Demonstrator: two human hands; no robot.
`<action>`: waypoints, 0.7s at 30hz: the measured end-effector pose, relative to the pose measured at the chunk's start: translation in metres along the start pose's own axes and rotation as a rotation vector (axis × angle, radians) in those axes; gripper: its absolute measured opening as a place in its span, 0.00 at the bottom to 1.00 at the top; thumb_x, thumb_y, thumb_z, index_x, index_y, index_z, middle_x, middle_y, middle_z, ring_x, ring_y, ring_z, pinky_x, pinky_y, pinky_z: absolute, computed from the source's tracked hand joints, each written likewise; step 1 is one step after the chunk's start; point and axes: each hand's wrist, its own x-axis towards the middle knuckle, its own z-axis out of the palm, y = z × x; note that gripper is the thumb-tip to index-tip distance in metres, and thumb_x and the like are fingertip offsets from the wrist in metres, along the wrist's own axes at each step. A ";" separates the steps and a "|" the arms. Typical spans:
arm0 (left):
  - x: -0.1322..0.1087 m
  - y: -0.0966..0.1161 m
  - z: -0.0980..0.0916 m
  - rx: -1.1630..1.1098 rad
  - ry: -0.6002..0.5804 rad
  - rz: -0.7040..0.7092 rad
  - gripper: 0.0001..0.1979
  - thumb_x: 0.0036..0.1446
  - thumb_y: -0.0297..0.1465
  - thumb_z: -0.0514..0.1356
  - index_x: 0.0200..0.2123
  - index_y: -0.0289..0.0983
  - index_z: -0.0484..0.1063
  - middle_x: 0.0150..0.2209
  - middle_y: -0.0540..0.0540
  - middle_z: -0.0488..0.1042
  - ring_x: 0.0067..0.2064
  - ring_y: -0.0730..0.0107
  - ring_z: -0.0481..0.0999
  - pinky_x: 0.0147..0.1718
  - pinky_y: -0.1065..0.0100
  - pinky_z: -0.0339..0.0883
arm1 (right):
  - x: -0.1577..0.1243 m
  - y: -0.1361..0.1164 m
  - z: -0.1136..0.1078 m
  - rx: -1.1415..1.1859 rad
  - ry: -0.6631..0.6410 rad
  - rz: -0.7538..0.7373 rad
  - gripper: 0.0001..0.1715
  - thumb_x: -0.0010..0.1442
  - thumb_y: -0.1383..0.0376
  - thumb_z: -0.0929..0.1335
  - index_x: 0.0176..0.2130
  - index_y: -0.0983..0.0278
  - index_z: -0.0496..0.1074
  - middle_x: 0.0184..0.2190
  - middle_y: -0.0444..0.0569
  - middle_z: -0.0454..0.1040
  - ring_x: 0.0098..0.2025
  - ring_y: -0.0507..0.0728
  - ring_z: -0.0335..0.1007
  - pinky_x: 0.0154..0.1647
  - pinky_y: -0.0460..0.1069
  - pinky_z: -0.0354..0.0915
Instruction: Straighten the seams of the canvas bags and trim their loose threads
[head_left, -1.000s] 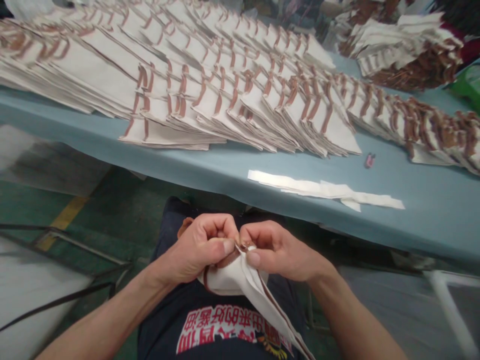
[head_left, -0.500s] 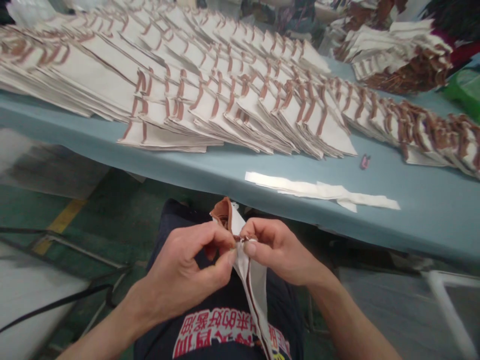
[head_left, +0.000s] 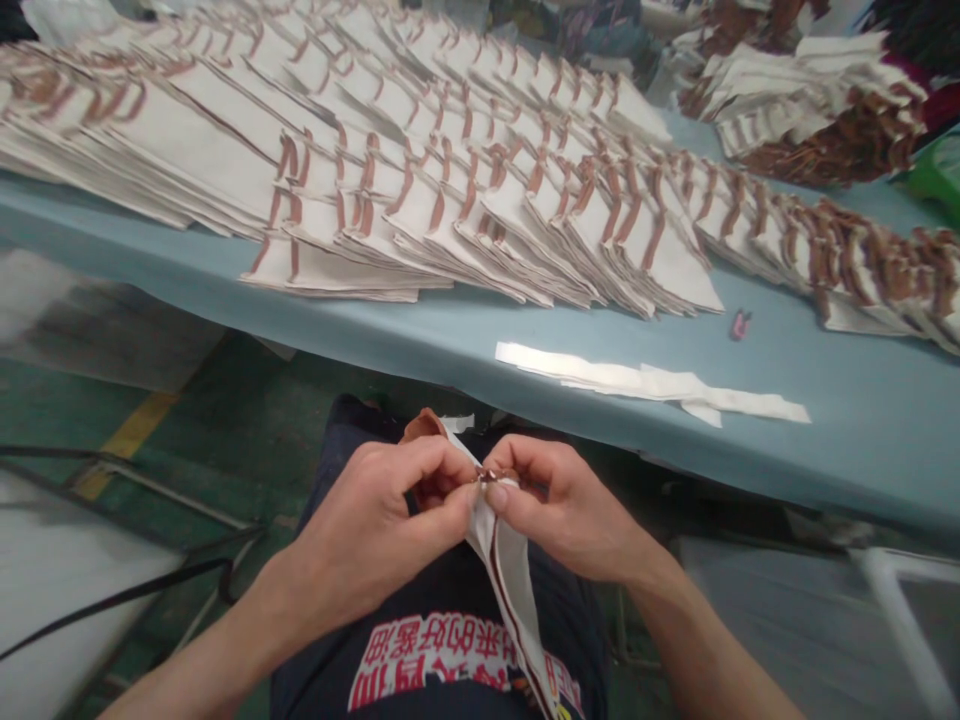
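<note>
Over my lap, both hands pinch a white fabric piece [head_left: 514, 575] with brown trim. My left hand [head_left: 409, 500] grips its edge between thumb and forefinger. Close against it, my right hand [head_left: 544, 500] pinches the same cloth, fingers curled. Between the fingertips a small bit of brown edging shows, too small to make out fully. A brown folded end [head_left: 424, 425] sticks up beyond my left hand, and the white length hangs down toward me over a dark apron [head_left: 435, 600] with red and white lettering.
On the blue-covered table [head_left: 420, 340] lie overlapping rows of white fabric pieces [head_left: 442, 225] with brown edges. Near its front edge are white strips [head_left: 645, 382] and a small pink tool [head_left: 740, 324]. A heaped fabric pile [head_left: 825, 110] stands at back right. Metal frame bars [head_left: 172, 490] are at left.
My left fingertips have closed in on the cloth's edge beside my right fingers. The brown folded end has tipped lower and left. The view has shifted slightly.
</note>
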 end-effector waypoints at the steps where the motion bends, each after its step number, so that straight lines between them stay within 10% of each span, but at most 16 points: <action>1: 0.000 -0.001 -0.001 -0.038 -0.021 -0.033 0.10 0.61 0.26 0.60 0.27 0.35 0.76 0.23 0.54 0.73 0.25 0.77 0.69 0.25 0.76 0.61 | 0.000 0.000 -0.001 -0.013 -0.008 -0.008 0.14 0.61 0.58 0.70 0.30 0.63 0.66 0.23 0.38 0.60 0.24 0.49 0.51 0.24 0.46 0.48; 8: 0.003 -0.004 0.002 -0.227 -0.049 -0.113 0.10 0.61 0.29 0.60 0.27 0.35 0.75 0.24 0.52 0.74 0.26 0.75 0.69 0.24 0.76 0.62 | 0.000 -0.003 -0.001 -0.172 0.040 -0.087 0.11 0.62 0.62 0.68 0.29 0.62 0.66 0.22 0.38 0.61 0.23 0.49 0.53 0.24 0.46 0.50; 16: -0.003 0.007 0.011 0.122 0.185 0.107 0.10 0.57 0.22 0.57 0.24 0.36 0.71 0.20 0.56 0.70 0.20 0.79 0.68 0.22 0.77 0.59 | -0.001 -0.015 0.000 -0.510 0.228 -0.396 0.10 0.56 0.70 0.69 0.41 0.61 0.71 0.39 0.47 0.79 0.28 0.51 0.66 0.30 0.47 0.60; 21: -0.008 0.007 0.020 0.164 0.218 0.170 0.10 0.57 0.21 0.56 0.24 0.36 0.70 0.20 0.56 0.70 0.20 0.80 0.69 0.22 0.78 0.60 | -0.002 -0.016 -0.005 -0.510 0.143 -0.433 0.05 0.55 0.71 0.68 0.33 0.61 0.71 0.30 0.43 0.75 0.27 0.51 0.63 0.31 0.47 0.60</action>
